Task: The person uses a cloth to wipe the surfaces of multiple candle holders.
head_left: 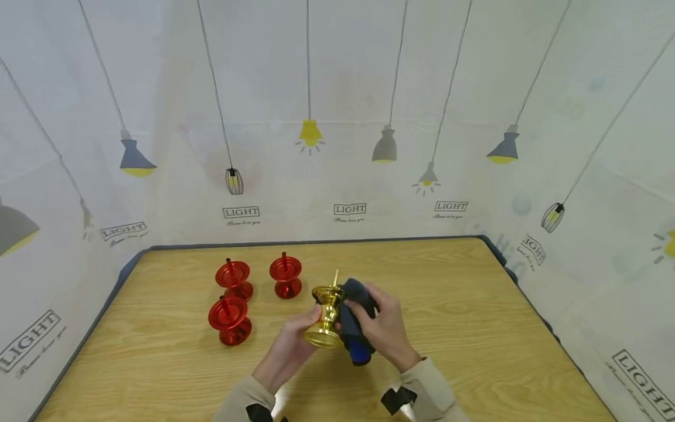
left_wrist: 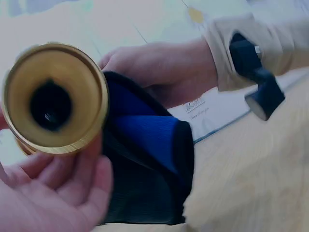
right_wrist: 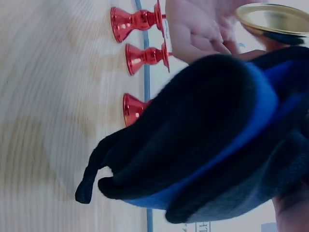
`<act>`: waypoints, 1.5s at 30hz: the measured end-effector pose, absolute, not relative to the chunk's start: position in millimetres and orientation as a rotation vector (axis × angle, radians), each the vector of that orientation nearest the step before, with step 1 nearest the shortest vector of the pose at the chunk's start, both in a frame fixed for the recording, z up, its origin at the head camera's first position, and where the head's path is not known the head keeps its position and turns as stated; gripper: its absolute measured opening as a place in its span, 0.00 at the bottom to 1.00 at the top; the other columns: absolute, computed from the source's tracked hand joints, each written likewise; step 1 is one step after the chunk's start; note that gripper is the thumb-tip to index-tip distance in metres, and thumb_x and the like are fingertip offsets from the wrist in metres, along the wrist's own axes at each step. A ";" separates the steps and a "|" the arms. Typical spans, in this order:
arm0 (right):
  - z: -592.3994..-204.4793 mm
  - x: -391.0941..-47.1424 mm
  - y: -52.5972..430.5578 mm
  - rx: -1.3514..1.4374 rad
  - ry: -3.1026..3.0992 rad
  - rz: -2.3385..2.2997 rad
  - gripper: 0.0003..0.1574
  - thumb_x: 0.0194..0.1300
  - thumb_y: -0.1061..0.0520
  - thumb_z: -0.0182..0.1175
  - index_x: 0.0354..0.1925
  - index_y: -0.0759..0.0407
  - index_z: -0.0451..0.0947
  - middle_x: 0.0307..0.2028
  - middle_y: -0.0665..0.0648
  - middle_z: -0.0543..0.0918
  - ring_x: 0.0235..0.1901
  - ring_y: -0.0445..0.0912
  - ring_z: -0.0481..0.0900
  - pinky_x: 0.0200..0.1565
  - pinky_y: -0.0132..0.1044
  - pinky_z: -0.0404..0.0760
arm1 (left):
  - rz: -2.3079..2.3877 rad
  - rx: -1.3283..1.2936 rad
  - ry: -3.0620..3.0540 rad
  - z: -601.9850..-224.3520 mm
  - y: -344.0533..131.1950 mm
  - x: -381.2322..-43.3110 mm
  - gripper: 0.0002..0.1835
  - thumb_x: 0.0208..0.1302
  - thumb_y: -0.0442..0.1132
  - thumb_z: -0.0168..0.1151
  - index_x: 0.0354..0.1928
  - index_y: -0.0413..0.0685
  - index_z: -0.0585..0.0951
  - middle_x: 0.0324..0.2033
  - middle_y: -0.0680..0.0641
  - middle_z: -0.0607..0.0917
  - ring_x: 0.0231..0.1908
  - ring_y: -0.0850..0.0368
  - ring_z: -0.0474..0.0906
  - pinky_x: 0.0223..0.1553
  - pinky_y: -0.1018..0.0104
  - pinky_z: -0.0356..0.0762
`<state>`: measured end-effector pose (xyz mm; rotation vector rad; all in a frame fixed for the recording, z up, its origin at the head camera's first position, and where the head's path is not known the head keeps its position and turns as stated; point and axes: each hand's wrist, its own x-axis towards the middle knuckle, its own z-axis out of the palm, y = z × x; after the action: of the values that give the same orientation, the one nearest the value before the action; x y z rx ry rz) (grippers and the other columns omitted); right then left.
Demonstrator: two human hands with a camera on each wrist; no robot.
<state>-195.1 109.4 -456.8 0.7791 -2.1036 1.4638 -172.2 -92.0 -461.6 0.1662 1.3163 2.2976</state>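
Note:
My left hand point(head_left: 294, 346) grips a gold candle holder point(head_left: 328, 310), its spike pointing up, above the table. In the left wrist view the round hollow base of the candle holder point(left_wrist: 79, 87) faces the camera, with fingers point(left_wrist: 91, 169) curled beneath it. A folded dark cloth with a blue inner side point(head_left: 355, 322) is held in my right hand point(head_left: 387, 328), pressed against the candle holder's right side. The right wrist view is mostly filled by this cloth point(right_wrist: 193, 130), which has a small hanging loop and hides most of the right hand.
Three red candle holders stand on the wooden table point(head_left: 464, 305) to the left: one at the back point(head_left: 232, 278), one nearer me point(head_left: 230, 319), one closer to the middle point(head_left: 286, 274). A white backdrop printed with lamps point(head_left: 348, 70) rises behind the table and at both sides.

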 end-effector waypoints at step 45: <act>-443.8 -193.9 107.1 0.983 -2.011 0.900 0.24 0.50 0.74 0.73 0.47 0.66 0.81 0.40 0.60 0.87 0.42 0.52 0.87 0.44 0.45 0.87 | 1.903 0.167 2.374 -452.6 -85.0 -168.5 0.21 0.64 0.52 0.71 0.44 0.39 0.84 0.36 0.44 0.88 0.36 0.58 0.84 0.38 0.64 0.82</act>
<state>-193.9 107.1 -443.8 0.9833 -2.0113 0.9004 -168.5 -85.0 -452.6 0.1675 2.3737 1.9027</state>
